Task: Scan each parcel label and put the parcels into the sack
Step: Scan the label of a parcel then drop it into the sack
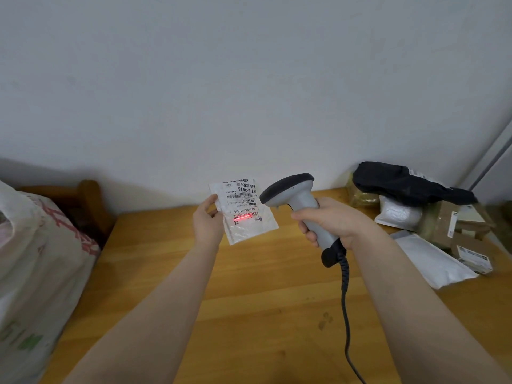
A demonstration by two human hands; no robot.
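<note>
Left hand: my left hand [207,220] pinches the left edge of a small white parcel [250,227], thumb on its front, and holds it up above the table.
Right hand: my right hand [332,220] is wrapped round the grey handle of the scanner [293,198], whose dark head points left at the parcel.
Parcel label: the label [241,198] faces me, printed upside down; a red scan line [243,216] lies across the barcode near its lower end.
Cable: a dark cable [345,300] hangs from the scanner's base down towards me.
Table: the wooden table [263,300] lies beneath both arms.
Sack: a large white woven sack [41,259] stands at the table's left edge, well apart from the parcel.
Waiting parcels: at the far right corner I see a black bag [410,184], a silver pouch [399,216], a white mailer [432,261] and cardboard boxes [471,245] heaped together.
</note>
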